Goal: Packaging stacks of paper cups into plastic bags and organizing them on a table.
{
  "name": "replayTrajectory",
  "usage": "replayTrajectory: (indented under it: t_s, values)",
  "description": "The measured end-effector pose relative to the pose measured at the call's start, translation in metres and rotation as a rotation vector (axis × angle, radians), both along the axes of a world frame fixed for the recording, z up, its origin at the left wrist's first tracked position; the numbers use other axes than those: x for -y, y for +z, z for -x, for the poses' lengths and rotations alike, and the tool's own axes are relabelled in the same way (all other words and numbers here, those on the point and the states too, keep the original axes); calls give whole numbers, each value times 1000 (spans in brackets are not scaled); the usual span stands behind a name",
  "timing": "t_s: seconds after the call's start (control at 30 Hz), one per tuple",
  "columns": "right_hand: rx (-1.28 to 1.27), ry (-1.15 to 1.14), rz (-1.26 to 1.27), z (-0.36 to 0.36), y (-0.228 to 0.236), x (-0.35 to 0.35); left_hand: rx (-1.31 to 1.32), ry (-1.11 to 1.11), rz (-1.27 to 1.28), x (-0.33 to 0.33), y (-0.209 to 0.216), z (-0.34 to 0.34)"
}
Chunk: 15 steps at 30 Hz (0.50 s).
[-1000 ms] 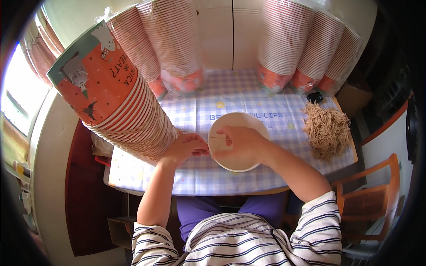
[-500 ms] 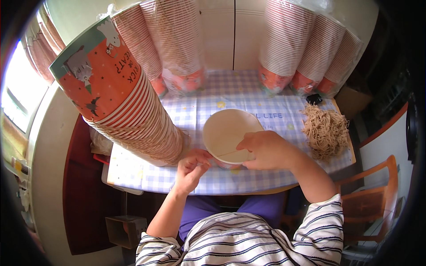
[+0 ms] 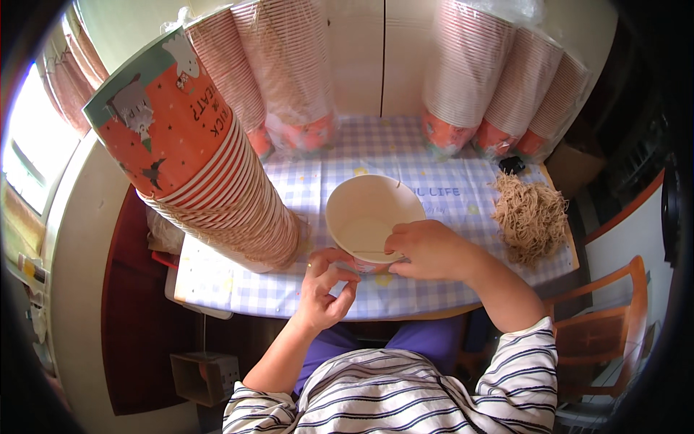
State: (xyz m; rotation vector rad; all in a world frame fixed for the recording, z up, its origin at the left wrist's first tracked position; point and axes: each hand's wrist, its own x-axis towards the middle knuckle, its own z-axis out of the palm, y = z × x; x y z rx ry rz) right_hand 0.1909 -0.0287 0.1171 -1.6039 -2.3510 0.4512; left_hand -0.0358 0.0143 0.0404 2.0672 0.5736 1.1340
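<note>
Two hands meet at a paper bowl (image 3: 372, 217) on the checked counter (image 3: 238, 278): right hand (image 3: 430, 249) clamped on its five-o'clock rim, left hand (image 3: 325, 286) at seven o'clock, its grip loosely curled, empty.

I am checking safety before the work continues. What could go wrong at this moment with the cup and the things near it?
1. The tall leaning stack of cups stands right beside the left hand; a bump might topple it.
2. The paper cup sits near the table edge under the right hand and might slip off.
3. The pile of tan strings lies near the far right edge and could be swept off.
</note>
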Motion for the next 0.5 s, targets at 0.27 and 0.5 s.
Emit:
replayTrajectory:
  t_s: [0.27,0.5]
  values:
    - [41,29,25,3,0,-3,83,33,20,2,1,-4]
    - [313,50,-51,10,-2,-1,67,-81,-68,-5,1,-7]
